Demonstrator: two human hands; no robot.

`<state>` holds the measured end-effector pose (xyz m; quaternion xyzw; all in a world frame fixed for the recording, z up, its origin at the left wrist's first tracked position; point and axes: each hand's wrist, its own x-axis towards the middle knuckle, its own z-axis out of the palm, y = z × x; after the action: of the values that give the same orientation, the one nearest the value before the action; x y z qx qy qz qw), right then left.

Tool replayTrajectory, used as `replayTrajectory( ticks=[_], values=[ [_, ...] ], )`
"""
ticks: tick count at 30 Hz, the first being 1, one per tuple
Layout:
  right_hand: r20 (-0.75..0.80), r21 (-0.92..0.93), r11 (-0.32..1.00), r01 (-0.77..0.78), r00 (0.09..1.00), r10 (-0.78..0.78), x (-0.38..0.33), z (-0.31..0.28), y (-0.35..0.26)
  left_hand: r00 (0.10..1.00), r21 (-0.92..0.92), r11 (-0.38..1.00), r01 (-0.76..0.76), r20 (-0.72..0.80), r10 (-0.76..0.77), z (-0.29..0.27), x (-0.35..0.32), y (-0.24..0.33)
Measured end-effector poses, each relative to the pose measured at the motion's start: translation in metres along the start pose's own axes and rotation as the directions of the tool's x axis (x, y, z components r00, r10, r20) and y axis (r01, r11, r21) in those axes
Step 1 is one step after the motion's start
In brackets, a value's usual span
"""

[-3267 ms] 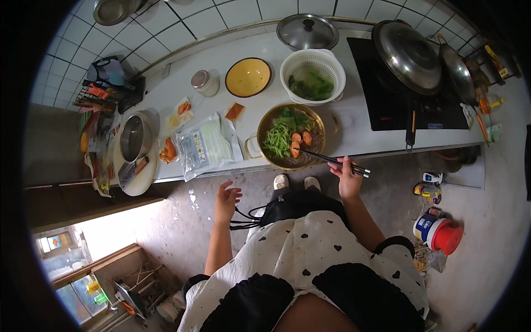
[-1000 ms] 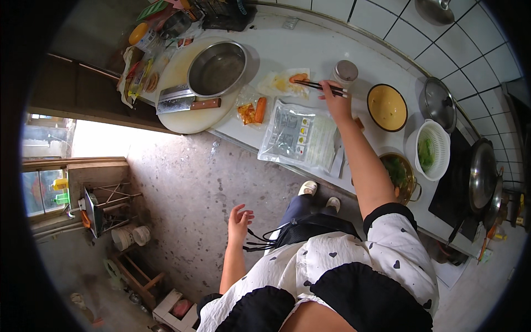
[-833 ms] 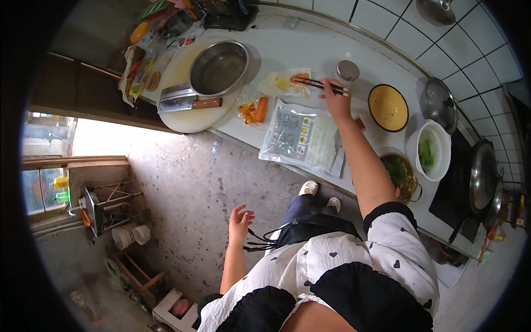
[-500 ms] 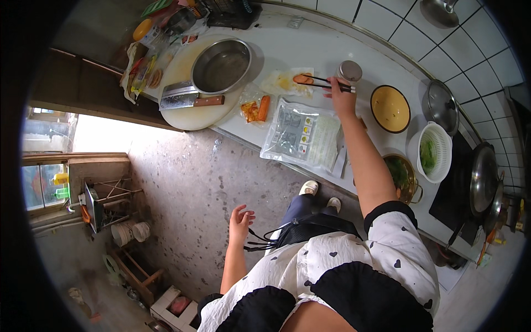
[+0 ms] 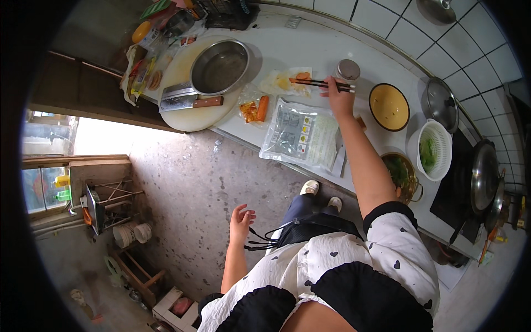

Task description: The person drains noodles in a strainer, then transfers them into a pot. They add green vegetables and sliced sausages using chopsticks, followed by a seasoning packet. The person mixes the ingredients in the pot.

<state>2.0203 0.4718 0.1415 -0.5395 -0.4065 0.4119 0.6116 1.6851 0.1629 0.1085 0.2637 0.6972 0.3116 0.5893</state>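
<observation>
We see the right hand [image 5: 338,97] stretched out over the white bench [image 5: 310,44], fingers clenched on a pair of dark chopsticks [image 5: 321,84]. Their tips meet an orange food slice [image 5: 302,76] lying on a clear plastic wrapper [image 5: 285,82]. Just beside the hand stands a small metal-lidded jar [image 5: 347,69]; a flat printed plastic packet [image 5: 301,138] lies below it. The left hand [image 5: 241,221] hangs released over the concrete floor, fingers loosely spread, grasping nothing. Farther left, a steel bowl [image 5: 220,66] and a wooden-handled cleaver [image 5: 191,101] rest on a round pale cutting board [image 5: 188,116].
</observation>
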Motion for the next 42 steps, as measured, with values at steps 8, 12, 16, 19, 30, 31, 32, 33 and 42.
replayTrajectory(
  ticks=[8,12,16,19,30,31,32,33,42],
  values=[
    [-0.105,0.144,0.985,0.092,0.991,-0.077,-0.094,-0.094,-0.109,0.996,0.082,0.996,-0.035,0.087,0.028,0.027,0.010,0.017],
    [-0.049,-0.011,0.994,0.106,0.993,-0.107,-0.180,-0.212,-0.166,0.971,0.140,0.983,-0.122,0.222,0.089,0.054,0.023,0.025],
    [-0.216,-0.249,0.968,-0.019,0.976,-0.037,-0.248,-0.309,-0.190,0.932,0.256,0.938,-0.235,0.335,0.142,0.103,0.019,0.051],
    [-0.387,-0.271,0.951,-0.149,0.921,0.034,-0.283,-0.348,-0.188,0.887,0.269,0.916,-0.297,0.433,0.160,0.139,0.007,0.060],
    [-0.343,0.028,0.965,-0.259,0.905,0.253,-0.313,-0.366,-0.122,0.852,0.400,0.834,-0.381,0.501,0.149,0.178,-0.041,0.031],
    [-0.357,0.044,0.967,-0.251,0.900,0.250,-0.311,-0.367,-0.118,0.857,0.409,0.829,-0.381,0.493,0.150,0.178,-0.044,0.030],
    [-0.370,0.059,0.968,-0.242,0.896,0.247,-0.310,-0.368,-0.111,0.861,0.419,0.824,-0.381,0.485,0.152,0.177,-0.049,0.029],
    [-0.381,0.072,0.969,-0.236,0.891,0.245,-0.309,-0.369,-0.107,0.866,0.426,0.822,-0.378,0.476,0.152,0.176,-0.053,0.027],
    [-0.431,0.115,0.955,-0.272,0.853,0.295,-0.316,-0.378,-0.100,0.894,0.428,0.831,-0.357,0.415,0.170,0.160,-0.069,0.011]
  ],
)
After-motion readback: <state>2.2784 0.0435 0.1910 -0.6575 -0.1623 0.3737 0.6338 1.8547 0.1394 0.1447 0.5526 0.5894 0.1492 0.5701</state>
